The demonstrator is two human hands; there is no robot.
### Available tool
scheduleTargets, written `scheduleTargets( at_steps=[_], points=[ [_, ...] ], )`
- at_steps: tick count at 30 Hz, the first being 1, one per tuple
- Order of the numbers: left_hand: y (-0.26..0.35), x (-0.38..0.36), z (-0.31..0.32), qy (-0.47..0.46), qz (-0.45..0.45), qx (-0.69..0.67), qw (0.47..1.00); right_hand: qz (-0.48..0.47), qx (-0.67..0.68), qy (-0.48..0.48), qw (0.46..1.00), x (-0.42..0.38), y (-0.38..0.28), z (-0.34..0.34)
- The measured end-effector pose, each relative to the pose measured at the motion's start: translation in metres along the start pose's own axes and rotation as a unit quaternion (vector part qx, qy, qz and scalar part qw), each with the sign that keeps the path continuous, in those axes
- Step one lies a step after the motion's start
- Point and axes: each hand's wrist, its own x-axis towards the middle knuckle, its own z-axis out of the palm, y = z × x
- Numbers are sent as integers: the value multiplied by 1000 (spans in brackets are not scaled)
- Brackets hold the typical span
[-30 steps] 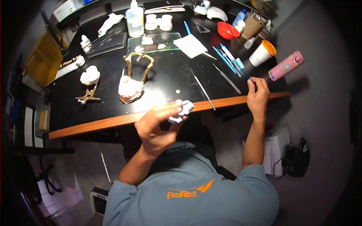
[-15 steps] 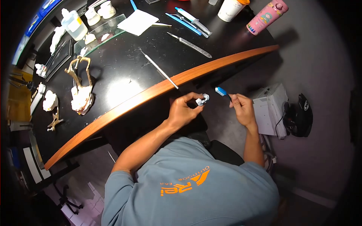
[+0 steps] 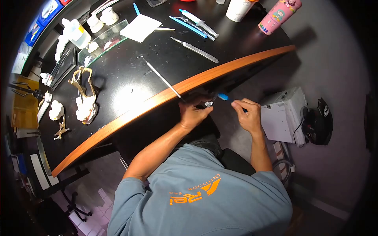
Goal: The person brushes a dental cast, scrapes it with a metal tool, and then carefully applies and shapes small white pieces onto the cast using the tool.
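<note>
Below the table's wooden edge, my left hand [image 3: 194, 114] pinches a small whitish piece [image 3: 208, 104] between thumb and fingers. My right hand [image 3: 248, 114] is closed on the handle of a blue toothbrush [image 3: 223, 96], whose head points left. The brush head is just above and to the right of the small piece; whether they touch cannot be made out. A thin metal probe [image 3: 159, 76] lies on the table, its end over the edge near my left hand. A scalpel [image 3: 195, 50] rests farther back.
On the black table [image 3: 118, 70] stand a brass articulator with a cast [image 3: 86, 108], another cast [image 3: 56, 110], a clear bottle [image 3: 77, 34], a syringe [image 3: 199, 23], a paper pad [image 3: 141, 27], a white cup [image 3: 238, 10] and a pink bottle [image 3: 277, 17]. A white box [image 3: 281, 118] is at right.
The toothbrush has moved left and its head has turned, coming closer to the small piece. My left hand has tilted, with its fingers now in shadow. The whole view has shifted slightly.
</note>
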Motion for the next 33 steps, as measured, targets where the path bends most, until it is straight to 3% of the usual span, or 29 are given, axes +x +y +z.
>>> scheduleTargets(
  at_steps=[1,2,5,6,9,10,13,14,17,22,25,26,28,31,33],
  points=[
    [0,2,-1,16,20,-13,1000,-38,25,10,999,2,1,4],
    [0,1,-2,19,-12,-10,1000,-9,6,-42,999,1,-1,-1],
    [0,-1,-9,29,-78,-7,997,-6,-16,-45,999,-4,7,-3],
    [7,-1,-12,23,-82,-12,996,15,-13,-24,1000,-4,0,-4],
    [11,-2,-14,8,-59,-38,998,-43,33,17,998,4,-17,3],
    [11,-1,-14,3,-43,-48,998,-58,7,0,998,4,-16,6],
    [3,-10,-13,27,-138,-144,980,-62,-90,8,994,3,1,-2],
    [-2,-11,-14,23,-125,-125,984,-27,-51,28,998,1,4,-4],
    [-1,-12,-15,10,-96,-87,992,-36,2,61,997,3,-18,1],
    [-3,-13,-15,25,-70,-84,994,-24,-4,-46,999,2,-20,-1],
    [-4,-15,-16,36,-102,-88,990,-38,-16,-14,999,0,-20,-6],
    [-5,-14,-17,29,-79,-85,993,-20,4,17,1000,0,-23,-3],
    [-4,-14,-16,16,-35,-81,996,-28,3,-13,1000,1,-25,-1],
    [13,-12,-22,15,-123,-92,988,-33,0,-39,999,0,-24,-5],
    [12,-10,-22,30,-118,-131,984,-26,-35,-39,998,-1,-25,-14]
  ],
)
